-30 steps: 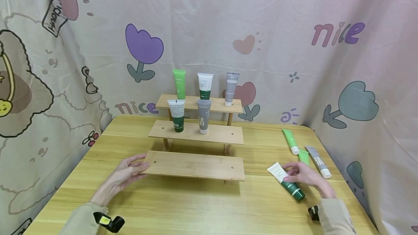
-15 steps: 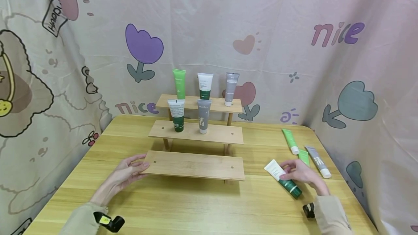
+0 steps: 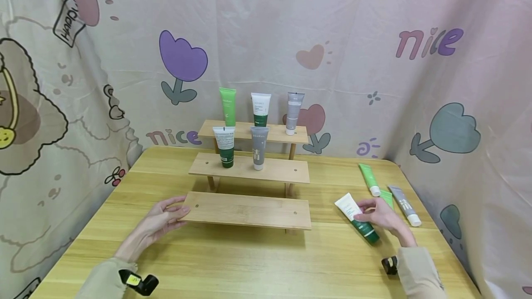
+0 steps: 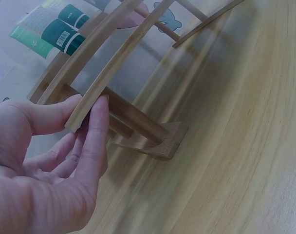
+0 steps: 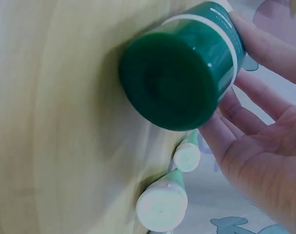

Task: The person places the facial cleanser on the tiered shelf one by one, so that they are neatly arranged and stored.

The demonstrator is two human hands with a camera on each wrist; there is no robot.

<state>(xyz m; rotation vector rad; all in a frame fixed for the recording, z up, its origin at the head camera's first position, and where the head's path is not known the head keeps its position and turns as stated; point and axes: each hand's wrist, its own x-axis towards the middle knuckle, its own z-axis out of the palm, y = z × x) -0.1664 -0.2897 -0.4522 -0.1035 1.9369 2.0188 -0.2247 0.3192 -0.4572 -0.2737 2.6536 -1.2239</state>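
The left hand (image 3: pixel 160 219) pinches the lowest board (image 3: pixel 248 210) of a wooden stand (image 3: pixel 212 184). Beyond and between the hands, five tubes (image 3: pixel 259 149) stand on the higher boards (image 3: pixel 287 170). The right hand (image 3: pixel 382 217) pinches a white-and-green tube (image 3: pixel 364 229); beyond this hand lie two light-green tubes (image 3: pixel 369 180) and, to its right, a grey tube (image 3: pixel 404 204).

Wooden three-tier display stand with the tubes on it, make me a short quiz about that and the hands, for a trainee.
1. How many squeeze tubes stand on the light wooden three-tier stand?
2. True or false: the left hand grips the lowest shelf by its right end.
3. The right hand holds: (a) a lime-green tube, (b) a white-and-dark-green tube, (c) a grey tube.

Key: 1. Five. 2. False, the left end. 3. b.
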